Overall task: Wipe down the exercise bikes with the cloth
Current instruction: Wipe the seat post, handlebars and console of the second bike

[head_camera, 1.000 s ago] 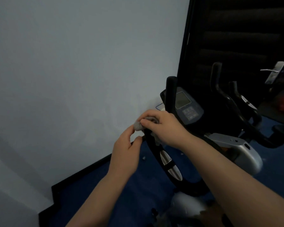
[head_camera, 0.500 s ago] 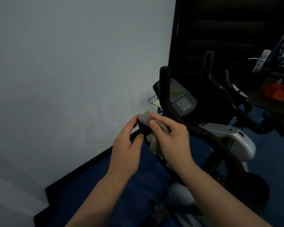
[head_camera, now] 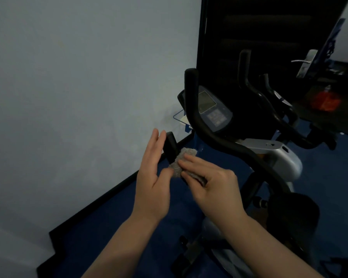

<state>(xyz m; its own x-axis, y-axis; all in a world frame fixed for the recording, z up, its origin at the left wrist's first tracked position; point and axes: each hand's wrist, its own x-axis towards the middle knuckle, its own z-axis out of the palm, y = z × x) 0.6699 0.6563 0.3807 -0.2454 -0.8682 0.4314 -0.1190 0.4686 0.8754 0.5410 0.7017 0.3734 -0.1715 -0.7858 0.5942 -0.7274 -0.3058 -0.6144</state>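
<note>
The cloth (head_camera: pixel 184 162) lies on the handlebar end (head_camera: pixel 170 146), between left hand (head_camera: pixel 153 177) and right hand (head_camera: pixel 215 183).

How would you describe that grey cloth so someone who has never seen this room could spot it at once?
Start at the pale wall on the left and follow it to the nearest exercise bike. The bike's left handlebar end pokes up between the person's two hands. The cloth is the small fuzzy grey wad pressed against that black bar under the right hand, the only soft, light thing among hard black tubing.
</note>
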